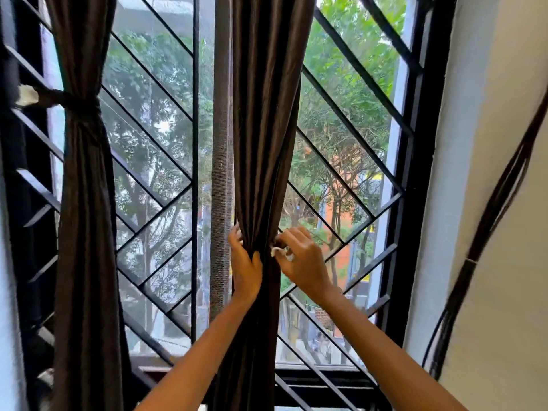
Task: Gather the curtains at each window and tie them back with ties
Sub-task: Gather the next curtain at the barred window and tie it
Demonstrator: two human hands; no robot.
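Left hand [245, 264] wrapped around gathered dark satin curtain [264, 143], arm raised. Right hand [299, 258] pinching small white tie [280, 252] beside bunched folds, fingers curled.

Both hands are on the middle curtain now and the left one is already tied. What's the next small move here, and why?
Probably bring the white tie end pinched by the right hand around the bunched middle curtain toward the left hand. The left hand grips the gathered folds, but no tie visibly circles this curtain yet, while the left curtain is already cinched by its tie.
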